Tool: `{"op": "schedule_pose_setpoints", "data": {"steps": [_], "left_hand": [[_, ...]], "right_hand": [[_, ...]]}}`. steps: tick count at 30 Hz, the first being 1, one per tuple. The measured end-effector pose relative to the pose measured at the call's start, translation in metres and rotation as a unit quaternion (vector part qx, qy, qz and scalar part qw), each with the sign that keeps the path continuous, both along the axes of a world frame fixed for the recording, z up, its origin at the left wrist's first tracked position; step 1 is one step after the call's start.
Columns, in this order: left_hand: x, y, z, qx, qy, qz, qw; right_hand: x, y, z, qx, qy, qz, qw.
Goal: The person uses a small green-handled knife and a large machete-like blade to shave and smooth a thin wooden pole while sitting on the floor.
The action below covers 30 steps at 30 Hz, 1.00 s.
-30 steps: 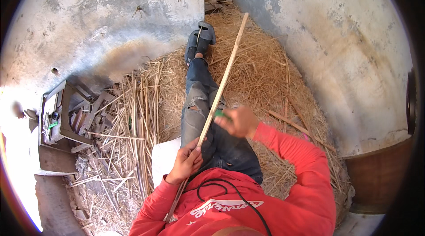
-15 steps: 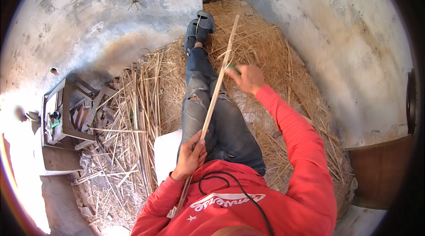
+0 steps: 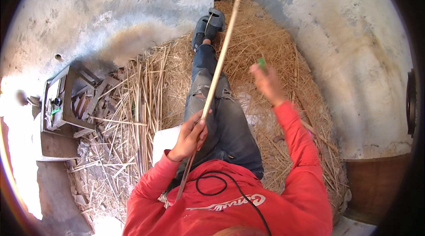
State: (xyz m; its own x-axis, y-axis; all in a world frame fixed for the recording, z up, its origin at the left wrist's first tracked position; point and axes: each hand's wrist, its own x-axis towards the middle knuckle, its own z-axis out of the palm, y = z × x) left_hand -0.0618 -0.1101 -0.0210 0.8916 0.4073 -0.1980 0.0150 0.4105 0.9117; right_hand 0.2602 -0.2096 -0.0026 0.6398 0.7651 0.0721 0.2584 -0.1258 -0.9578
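A long, pale strip of split cane or bamboo slants over my legs, its far end up near my crossed feet and its near end against my red top. My left hand is closed around its lower part, above my lap. To the right of the strip and apart from it, my right hand is closed on a small green tool. Motion blurs that hand, and any blade on the tool cannot be made out.
Long split strips lie in a bundle on my left, beside a wooden stool-like frame. Shavings cover the floor around my outstretched legs. Bare plastered walls rise ahead and to the right. A black cord loops over my top.
My right hand has moved off the strip to the right with the green tool. The strip's far end now reaches higher in the picture, and the thin curl on it is gone.
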Motion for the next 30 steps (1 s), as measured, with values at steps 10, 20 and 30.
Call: {"op": "schedule_pose_setpoints", "data": {"steps": [10,20,30], "left_hand": [[-0.011,0.02,-0.011,0.189,0.089,-0.081,0.975],[-0.084,0.049,-0.111,0.381,0.207,-0.001,0.901],[-0.085,0.063,-0.084,0.384,0.23,0.098,0.889]], "right_hand": [[-0.064,0.016,-0.039,0.09,0.179,-0.02,0.979],[-0.075,-0.033,-0.122,-0.137,0.113,0.039,0.983],[-0.068,0.027,-0.109,-0.063,-0.095,-0.031,0.993]]}}
